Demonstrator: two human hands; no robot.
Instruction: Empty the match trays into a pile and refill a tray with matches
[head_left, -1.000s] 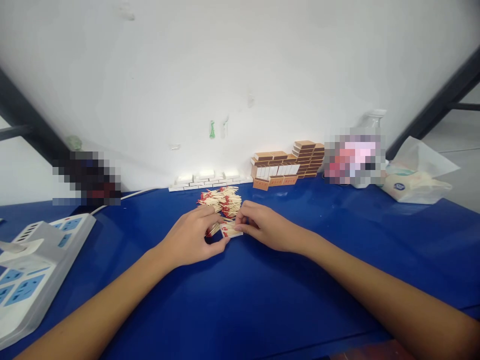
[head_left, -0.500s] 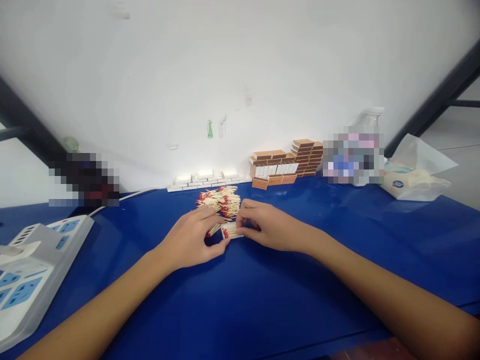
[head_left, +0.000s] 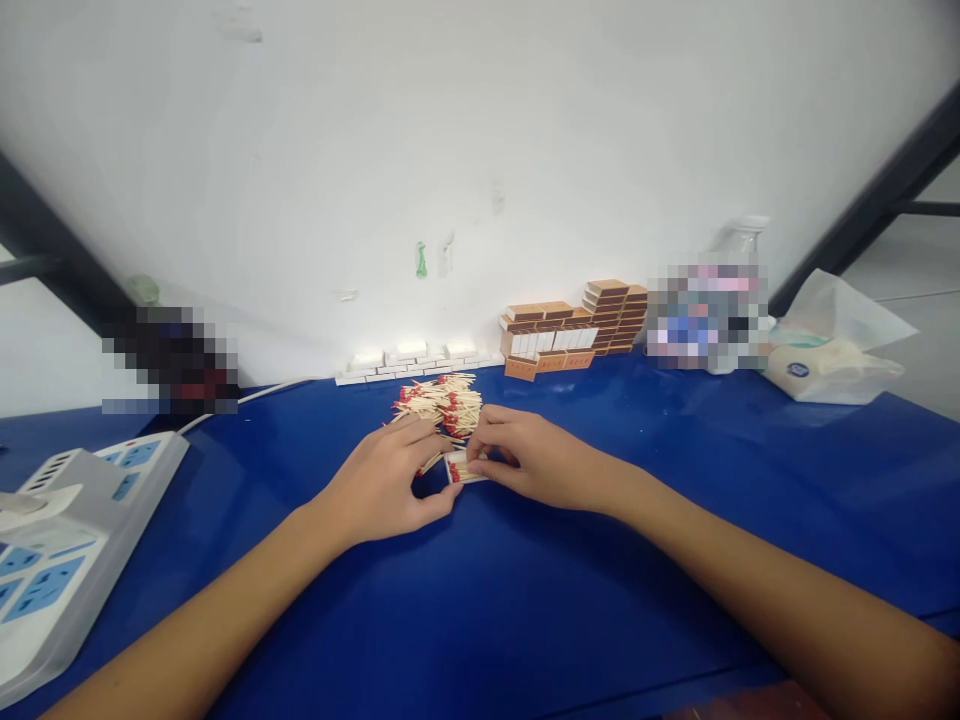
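A small white matchbox tray (head_left: 474,478) with red-tipped matches in it lies on the blue table. My left hand (head_left: 394,478) grips its left end between thumb and fingers. Over the tray's right part, my right hand (head_left: 521,455) has its thumb and fingertips pinched together at the matches; whatever is between them is too small to make out. Just behind the tray is a heap of loose matches (head_left: 450,403), partly hidden by my left fingers.
White trays (head_left: 409,368) line the wall behind the heap. Stacked brown matchbox sleeves (head_left: 615,315) stand to their right. A power strip (head_left: 142,500) lies at the left, a tissue pack (head_left: 832,370) at the right. The blue table (head_left: 480,620) extends in front.
My right fingertips have moved slightly left and down over the matches in the tray. My left hand has barely moved and stays at the tray's left end.
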